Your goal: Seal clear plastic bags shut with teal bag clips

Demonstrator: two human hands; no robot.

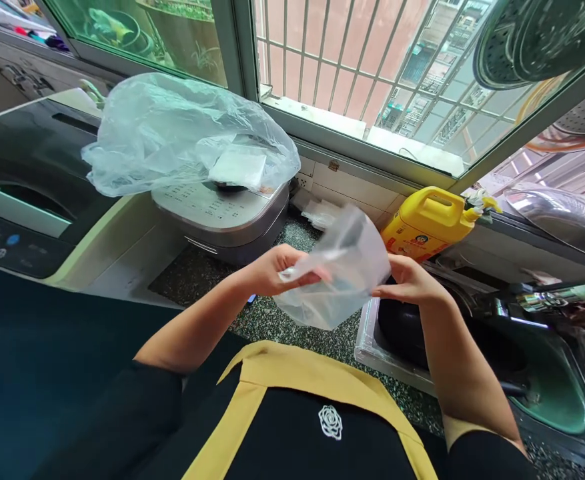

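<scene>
A clear plastic bag (339,293) is spread between my two hands above the speckled countertop (272,320), its upper part blurred. My left hand (285,270) grips its left edge, and some of the fingertips show through or against the plastic. At the opposite side my right hand (412,280) pinches the bag between thumb and fingers. Just behind the right hand stands a yellow jug (417,223) with a pump top. Beyond my left hand is a silver rice cooker (217,210).
A large, thin plastic bag (172,127) with a white packet (239,167) lies over the rice cooker and a washing machine (27,173). To the right are a black pan (407,327) and a green sink (557,393). A barred window (332,67) runs behind.
</scene>
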